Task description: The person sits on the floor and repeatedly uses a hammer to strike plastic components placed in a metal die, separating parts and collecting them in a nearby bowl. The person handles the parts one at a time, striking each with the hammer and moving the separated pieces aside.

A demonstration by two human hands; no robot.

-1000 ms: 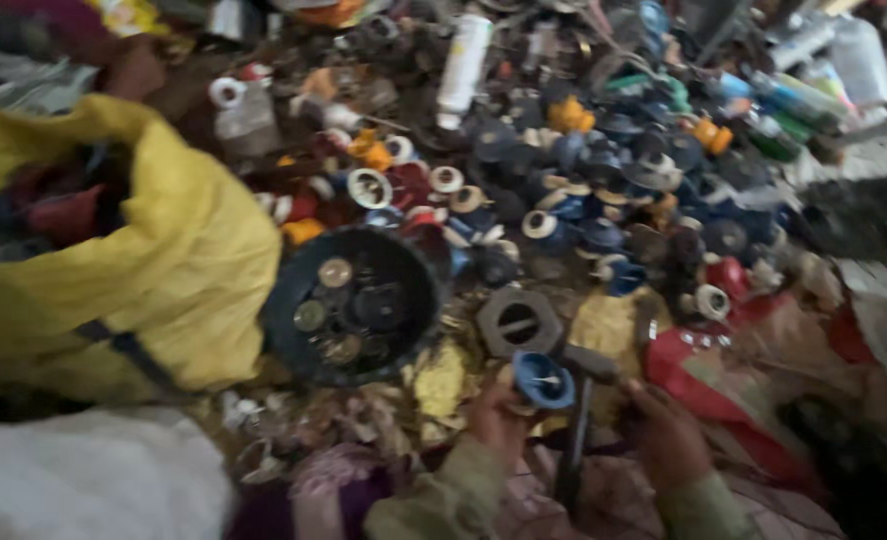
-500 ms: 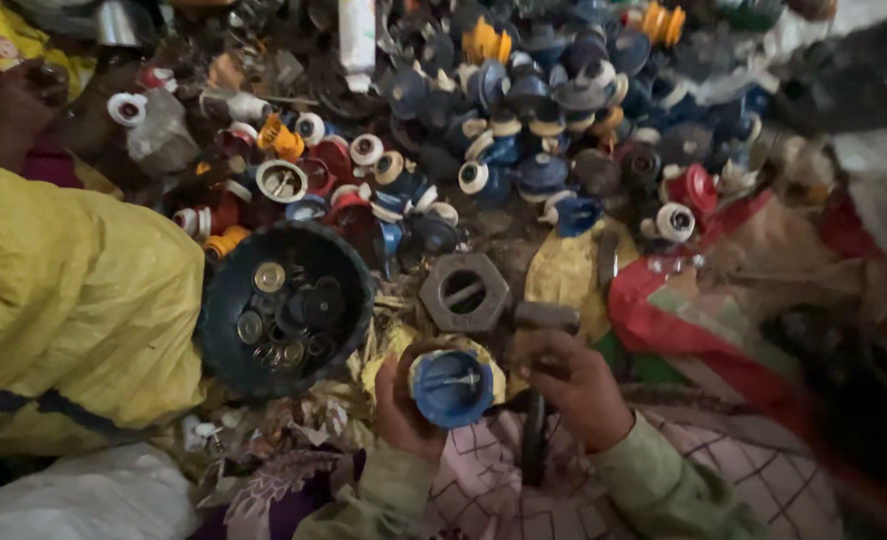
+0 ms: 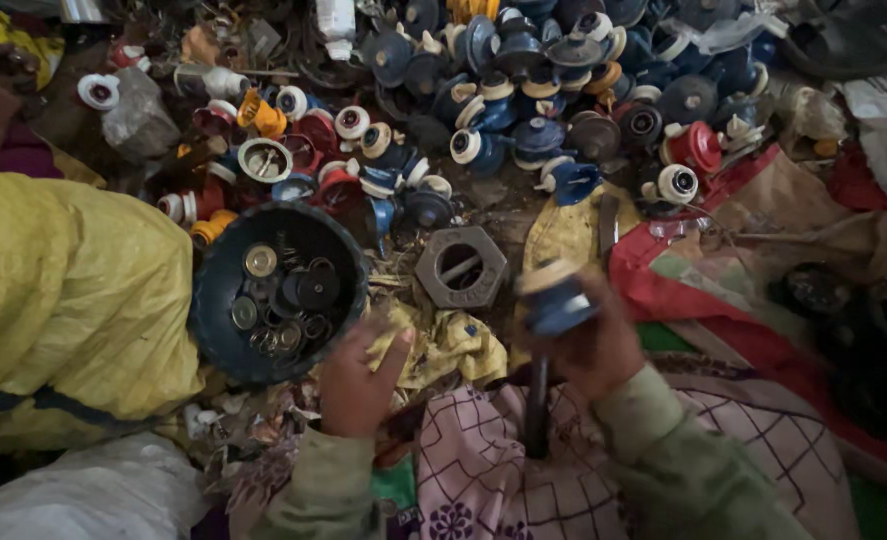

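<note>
My right hand (image 3: 586, 345) grips a small blue cap-like part (image 3: 556, 298) with a pale rim, and a dark rod (image 3: 537, 405) runs down from under that hand across my lap. My left hand (image 3: 361, 378) is empty with its fingers apart, hovering beside the rim of a round dark blue lid (image 3: 280, 292) that holds several small metal rings and discs. A grey hexagonal nut-shaped part (image 3: 461, 266) lies on the ground between the two hands, just above a crumpled yellow cloth (image 3: 449, 345).
A big heap of blue, red, white and orange caps (image 3: 524, 110) fills the ground ahead. A yellow woven sack (image 3: 59, 300) bulges at the left, with a white sack (image 3: 84, 495) below it. Red cloth (image 3: 724, 300) lies at the right.
The blue cap went from between both hands into my right hand alone. My left hand let go and moved left toward the dark lid. The view shifted closer over the heap.
</note>
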